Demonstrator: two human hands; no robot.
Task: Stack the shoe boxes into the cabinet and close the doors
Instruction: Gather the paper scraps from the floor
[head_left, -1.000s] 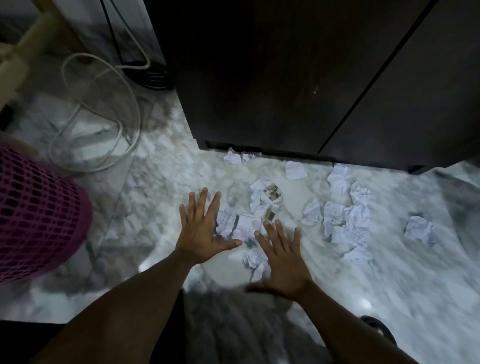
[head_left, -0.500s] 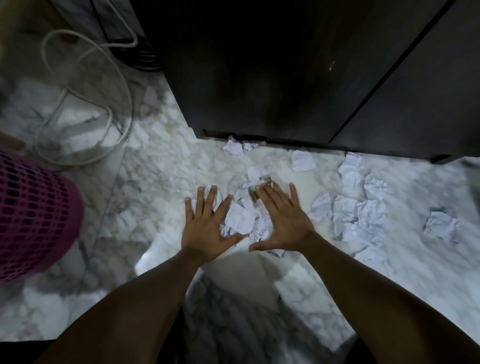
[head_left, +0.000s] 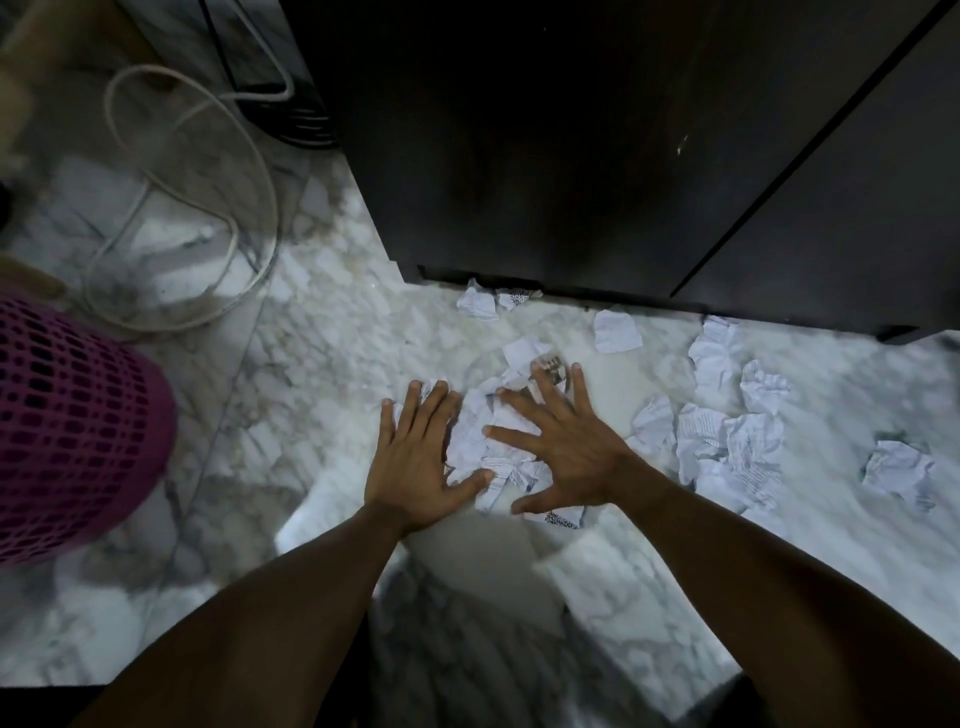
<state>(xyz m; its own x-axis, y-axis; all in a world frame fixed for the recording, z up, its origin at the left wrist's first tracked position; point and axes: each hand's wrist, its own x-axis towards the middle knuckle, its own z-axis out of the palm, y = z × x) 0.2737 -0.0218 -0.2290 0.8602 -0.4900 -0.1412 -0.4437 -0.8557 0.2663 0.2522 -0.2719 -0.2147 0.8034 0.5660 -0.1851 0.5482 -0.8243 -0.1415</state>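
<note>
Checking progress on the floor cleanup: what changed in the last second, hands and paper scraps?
The right hand slid forward and toward the left hand, bunching the crumpled paper scraps between them; fingers flat, nothing gripped. Left hand barely moved. Unchanged: cabinet doors shut, scattered scraps on the right, pink basket.

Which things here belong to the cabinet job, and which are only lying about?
Belong to the job: dark wooden cabinet, doors shut; left hand and right hand, spread over crumpled white paper scraps. No shoe boxes in view.
Lying about: purple plastic mesh basket; looped white cable; more crumpled papers on the grey-veined marble floor.
</note>
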